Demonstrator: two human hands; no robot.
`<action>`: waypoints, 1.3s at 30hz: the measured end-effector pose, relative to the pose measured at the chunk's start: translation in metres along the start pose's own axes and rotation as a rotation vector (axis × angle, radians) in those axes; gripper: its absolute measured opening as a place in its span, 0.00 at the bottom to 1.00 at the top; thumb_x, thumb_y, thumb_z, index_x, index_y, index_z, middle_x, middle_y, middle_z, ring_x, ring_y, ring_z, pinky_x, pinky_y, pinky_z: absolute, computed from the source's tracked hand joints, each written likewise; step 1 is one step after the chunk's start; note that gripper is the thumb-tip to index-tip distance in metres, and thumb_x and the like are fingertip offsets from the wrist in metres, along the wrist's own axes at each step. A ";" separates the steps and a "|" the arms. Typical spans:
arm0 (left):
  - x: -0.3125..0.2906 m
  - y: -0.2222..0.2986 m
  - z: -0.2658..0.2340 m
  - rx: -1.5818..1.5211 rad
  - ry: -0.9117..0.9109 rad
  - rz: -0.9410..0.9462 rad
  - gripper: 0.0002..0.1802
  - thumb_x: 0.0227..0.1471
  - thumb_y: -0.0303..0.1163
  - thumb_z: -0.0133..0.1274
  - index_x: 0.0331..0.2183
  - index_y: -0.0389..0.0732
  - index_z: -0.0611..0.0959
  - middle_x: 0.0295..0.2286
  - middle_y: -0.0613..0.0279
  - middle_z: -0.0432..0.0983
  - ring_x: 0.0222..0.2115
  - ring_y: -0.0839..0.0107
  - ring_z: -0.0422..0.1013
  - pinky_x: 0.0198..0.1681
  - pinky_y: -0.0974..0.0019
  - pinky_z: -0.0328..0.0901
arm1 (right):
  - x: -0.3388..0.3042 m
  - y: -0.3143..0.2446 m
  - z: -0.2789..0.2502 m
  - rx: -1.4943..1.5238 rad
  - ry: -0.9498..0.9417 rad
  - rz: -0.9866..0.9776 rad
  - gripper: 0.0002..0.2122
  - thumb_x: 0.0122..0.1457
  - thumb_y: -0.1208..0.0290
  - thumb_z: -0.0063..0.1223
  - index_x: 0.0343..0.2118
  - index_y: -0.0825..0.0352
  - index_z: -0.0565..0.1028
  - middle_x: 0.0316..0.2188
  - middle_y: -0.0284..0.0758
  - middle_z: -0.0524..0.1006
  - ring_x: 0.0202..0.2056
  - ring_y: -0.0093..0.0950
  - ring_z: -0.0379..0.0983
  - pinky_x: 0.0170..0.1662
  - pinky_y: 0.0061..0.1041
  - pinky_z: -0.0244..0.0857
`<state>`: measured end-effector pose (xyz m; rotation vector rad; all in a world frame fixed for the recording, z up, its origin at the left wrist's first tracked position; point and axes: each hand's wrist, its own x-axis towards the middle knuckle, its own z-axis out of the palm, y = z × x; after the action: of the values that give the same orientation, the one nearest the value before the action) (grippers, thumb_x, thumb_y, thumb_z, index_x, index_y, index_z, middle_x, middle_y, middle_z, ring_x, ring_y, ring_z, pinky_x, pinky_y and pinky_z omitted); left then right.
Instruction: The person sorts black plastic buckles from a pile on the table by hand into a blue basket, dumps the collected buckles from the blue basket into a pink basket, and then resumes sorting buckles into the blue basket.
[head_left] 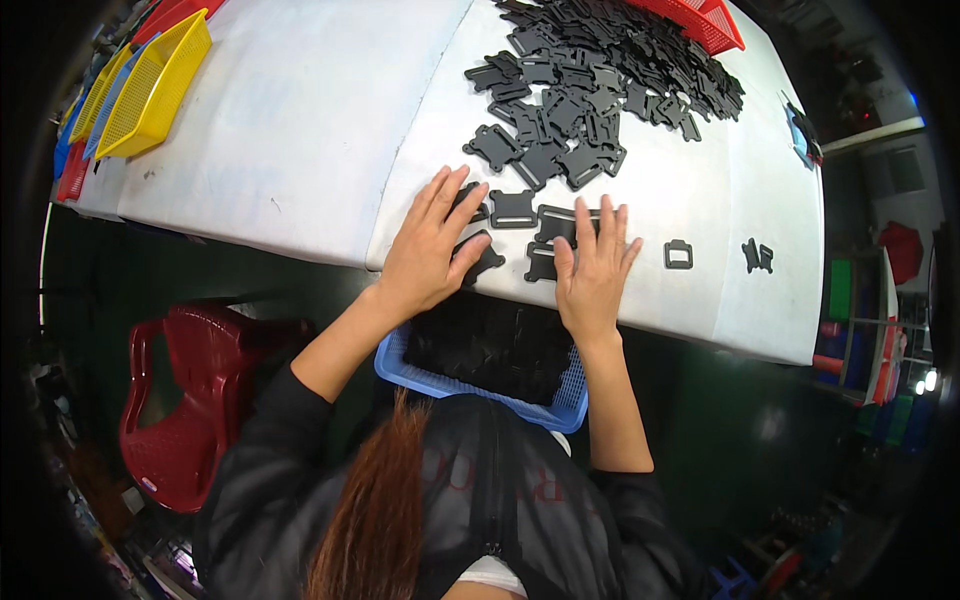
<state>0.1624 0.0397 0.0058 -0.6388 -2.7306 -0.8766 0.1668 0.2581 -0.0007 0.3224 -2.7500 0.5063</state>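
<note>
Flat black plastic buckle pieces [513, 207], each with a slot along one edge, lie near the table's front edge between my hands. My left hand [428, 240] rests fingers apart over pieces on the left; its thumb touches one piece [481, 262] at the edge. Over on the right, my right hand [595, 272] is spread across other pieces, and one [541, 262] shows beside its thumb. My fingers partly cover the pieces beneath. Beyond my hands, a loose heap of the same pieces [570, 110] spreads toward the far side.
A blue basket [400, 372] of black pieces sits below the table edge. A small black frame [679, 255] and two small black parts [758, 255] lie at right. Yellow basket [160, 90] stands far left, red basket [712, 25] behind the heap. A red chair [200, 400] stands left.
</note>
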 end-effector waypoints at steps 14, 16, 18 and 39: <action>-0.045 0.031 -0.007 -0.021 -0.117 0.171 0.22 0.48 0.33 0.54 0.47 0.44 0.76 0.52 0.59 0.67 0.56 0.59 0.60 0.58 0.52 0.49 | -0.057 0.010 -0.044 0.278 -0.101 -0.101 0.15 0.54 0.68 0.54 0.45 0.62 0.75 0.46 0.36 0.72 0.54 0.38 0.62 0.57 0.45 0.51; -0.034 0.021 -0.006 -0.217 -0.019 0.169 0.19 0.48 0.30 0.53 0.45 0.42 0.78 0.50 0.59 0.69 0.53 0.59 0.63 0.55 0.55 0.53 | -0.032 0.008 -0.035 0.268 -0.034 -0.140 0.15 0.54 0.68 0.53 0.46 0.63 0.74 0.47 0.36 0.72 0.54 0.38 0.62 0.56 0.45 0.52; 0.013 0.020 -0.011 -0.019 0.111 0.171 0.22 0.49 0.28 0.51 0.48 0.40 0.75 0.50 0.58 0.68 0.53 0.59 0.62 0.54 0.55 0.53 | 0.006 -0.002 -0.032 0.199 0.024 -0.189 0.19 0.56 0.67 0.51 0.51 0.63 0.70 0.51 0.36 0.70 0.56 0.39 0.59 0.58 0.46 0.49; 0.048 -0.030 0.008 0.186 0.103 -0.002 0.21 0.55 0.30 0.47 0.52 0.44 0.72 0.53 0.63 0.66 0.59 0.61 0.55 0.60 0.41 0.44 | 0.053 0.004 -0.012 0.112 0.039 -0.206 0.23 0.59 0.65 0.48 0.58 0.61 0.62 0.49 0.32 0.73 0.58 0.37 0.59 0.59 0.62 0.34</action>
<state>0.1054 0.0384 -0.0004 -0.5389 -2.6789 -0.6269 0.1201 0.2576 0.0271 0.6087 -2.6179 0.6058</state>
